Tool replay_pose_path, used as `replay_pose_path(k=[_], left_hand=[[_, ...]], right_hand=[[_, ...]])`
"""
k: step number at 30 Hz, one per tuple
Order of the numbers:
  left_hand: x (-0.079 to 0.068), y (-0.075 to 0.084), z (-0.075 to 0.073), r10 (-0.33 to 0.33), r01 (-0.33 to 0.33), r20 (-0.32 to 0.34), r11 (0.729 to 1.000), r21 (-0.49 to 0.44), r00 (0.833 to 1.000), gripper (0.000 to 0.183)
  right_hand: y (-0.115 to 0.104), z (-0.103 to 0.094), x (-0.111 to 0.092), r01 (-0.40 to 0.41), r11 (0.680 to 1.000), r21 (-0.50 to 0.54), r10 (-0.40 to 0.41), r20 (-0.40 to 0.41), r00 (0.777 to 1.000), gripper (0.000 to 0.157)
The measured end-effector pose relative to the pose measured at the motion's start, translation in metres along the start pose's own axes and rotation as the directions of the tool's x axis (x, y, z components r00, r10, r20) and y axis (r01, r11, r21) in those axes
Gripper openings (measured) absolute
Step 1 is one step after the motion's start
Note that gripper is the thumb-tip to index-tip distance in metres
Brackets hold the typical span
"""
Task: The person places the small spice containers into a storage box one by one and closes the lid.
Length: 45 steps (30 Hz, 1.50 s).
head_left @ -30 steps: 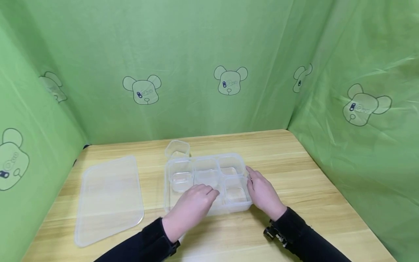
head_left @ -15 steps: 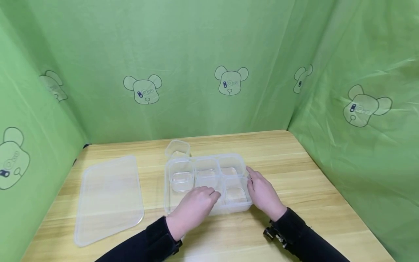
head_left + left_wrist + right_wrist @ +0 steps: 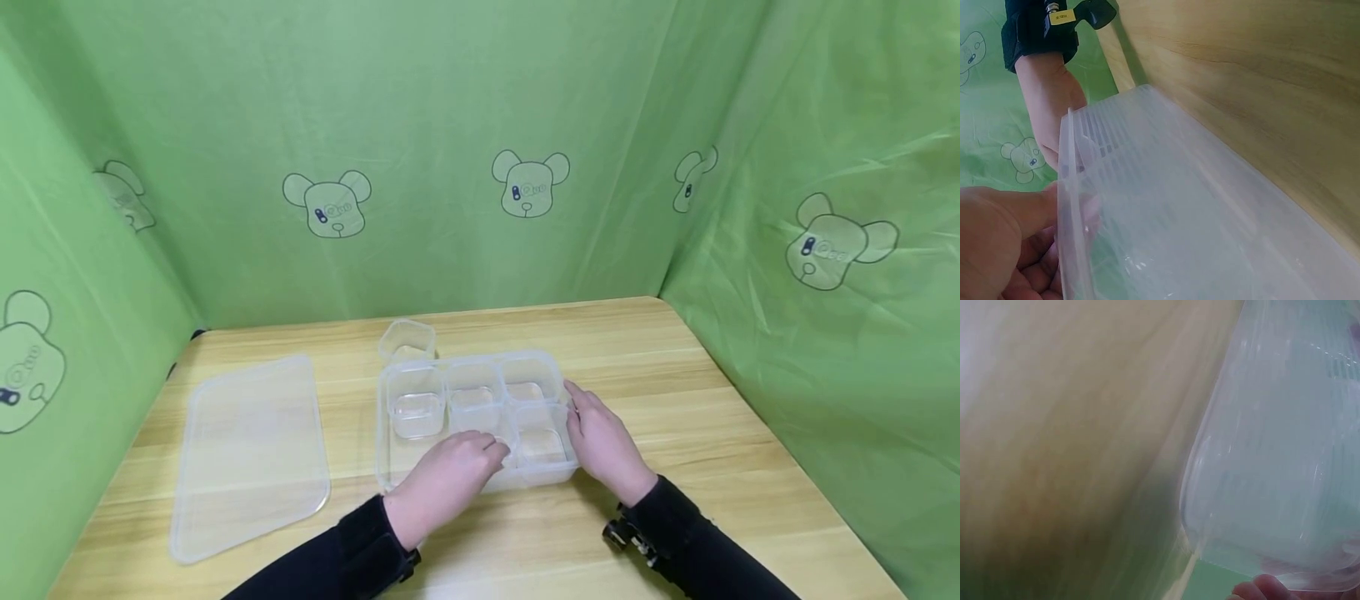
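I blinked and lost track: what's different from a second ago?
The left hand shifted slightly right and toward the person, along with the small container it holds. The right hand stayed at the right side of the box; the lid didn't move.

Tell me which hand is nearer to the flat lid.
Left. The left hand is right of the lid, over the front of the box; the right hand is farther right, at the box's right end.
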<state>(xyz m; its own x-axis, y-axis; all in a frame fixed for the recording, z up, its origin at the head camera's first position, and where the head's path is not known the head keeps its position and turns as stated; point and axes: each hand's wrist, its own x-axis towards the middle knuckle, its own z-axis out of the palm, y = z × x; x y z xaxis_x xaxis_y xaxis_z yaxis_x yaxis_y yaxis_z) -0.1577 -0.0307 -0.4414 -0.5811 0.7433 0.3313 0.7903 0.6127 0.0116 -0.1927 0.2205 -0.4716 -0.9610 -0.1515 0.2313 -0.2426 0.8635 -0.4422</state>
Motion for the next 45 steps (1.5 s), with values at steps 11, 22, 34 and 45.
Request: replay_pose_path(k=[11, 22, 34, 45], left_hand=[[0.002, -0.003, 0.001, 0.034, -0.031, 0.085, 0.999, -0.026, 0.996, 0.016], [0.002, -0.006, 0.002, 0.064, -0.061, 0.100, 0.997, -0.040, 0.993, 0.020], [0.000, -0.006, 0.001, 0.084, -0.084, 0.104, 0.996, -0.007, 0.991, 0.021], [0.001, -0.014, -0.006, 0.056, -0.055, 0.029, 0.998, -0.034, 0.998, 0.014]], right_hand=[[0.000, 0.001, 0.000, -0.020, 1.000, 0.002, 0.020, 0.008, 1.000, 0.048], [0.000, 0.001, 0.000, -0.026, 1.000, 0.012, 0.026, 0.010, 1.000, 0.048], [0.000, 0.001, 0.000, -0.027, 1.000, 0.011, 0.027, 0.015, 1.000, 0.048], [0.000, 0.001, 0.001, -0.024, 1.000, 0.008, 0.024, 0.012, 1.000, 0.048]])
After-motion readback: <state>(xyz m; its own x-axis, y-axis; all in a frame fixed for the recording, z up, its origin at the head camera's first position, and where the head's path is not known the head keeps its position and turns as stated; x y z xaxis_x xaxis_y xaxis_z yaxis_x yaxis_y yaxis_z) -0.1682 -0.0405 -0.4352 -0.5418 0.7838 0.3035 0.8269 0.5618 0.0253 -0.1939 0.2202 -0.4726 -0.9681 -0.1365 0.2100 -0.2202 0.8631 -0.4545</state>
